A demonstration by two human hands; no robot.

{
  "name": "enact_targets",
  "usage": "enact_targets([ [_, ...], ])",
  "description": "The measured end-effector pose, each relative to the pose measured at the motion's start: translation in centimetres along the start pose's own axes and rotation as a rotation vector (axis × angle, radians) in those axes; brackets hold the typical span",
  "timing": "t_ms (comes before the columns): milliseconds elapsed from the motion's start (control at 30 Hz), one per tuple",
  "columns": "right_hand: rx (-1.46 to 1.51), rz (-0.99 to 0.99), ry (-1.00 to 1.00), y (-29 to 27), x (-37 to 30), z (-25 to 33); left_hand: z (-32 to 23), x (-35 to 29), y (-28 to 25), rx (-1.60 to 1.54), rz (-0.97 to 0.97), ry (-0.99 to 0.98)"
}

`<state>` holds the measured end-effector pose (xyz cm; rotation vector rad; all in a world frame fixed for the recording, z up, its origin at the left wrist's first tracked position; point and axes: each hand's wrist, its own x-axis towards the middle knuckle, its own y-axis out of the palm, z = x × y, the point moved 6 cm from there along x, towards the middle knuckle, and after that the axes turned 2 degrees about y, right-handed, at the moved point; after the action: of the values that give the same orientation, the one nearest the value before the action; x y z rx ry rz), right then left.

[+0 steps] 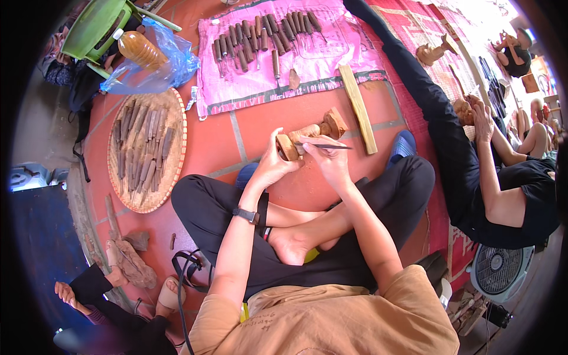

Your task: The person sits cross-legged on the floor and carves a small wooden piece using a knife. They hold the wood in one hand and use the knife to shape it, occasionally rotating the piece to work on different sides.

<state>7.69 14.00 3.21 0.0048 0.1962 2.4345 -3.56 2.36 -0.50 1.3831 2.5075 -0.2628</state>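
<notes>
A carved wooden figure (309,131) lies across in front of me, its block-like base end toward my left and another squared end up at the right. My left hand (272,164) is closed round the left end, thumb up along it. In my right hand (327,158) is a thin, dark, pencil-like tool (334,146), pinched between the fingers, with its lighter end against the wood near my left fingers. The exact kind of tool is too small to tell.
Several wood-handled carving tools (255,36) lie on a pink sheet (210,89) ahead; more fill a round woven tray (113,177) at left. A wooden strip (357,109) lies ahead right. A blue plastic bag (177,59) holds a bottle (142,50). Another person (503,201) sits at right, handling a carving.
</notes>
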Motion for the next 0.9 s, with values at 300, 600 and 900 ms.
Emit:
enact_targets([
  [300, -0.141, 0.027, -0.017, -0.7, -0.2, -0.3, -0.2, 0.0, -0.1, 0.004, -0.004, -0.017],
  [600, -0.297, 0.02, 0.105, -0.8, -0.2, 0.5, 0.0, 0.0, -0.2, -0.016, -0.006, 0.004],
  [900, -0.227, -0.088, -0.147, 0.9, 1.7, -0.5, -0.1, -0.1, 0.4, 0.217, -0.058, 0.124],
])
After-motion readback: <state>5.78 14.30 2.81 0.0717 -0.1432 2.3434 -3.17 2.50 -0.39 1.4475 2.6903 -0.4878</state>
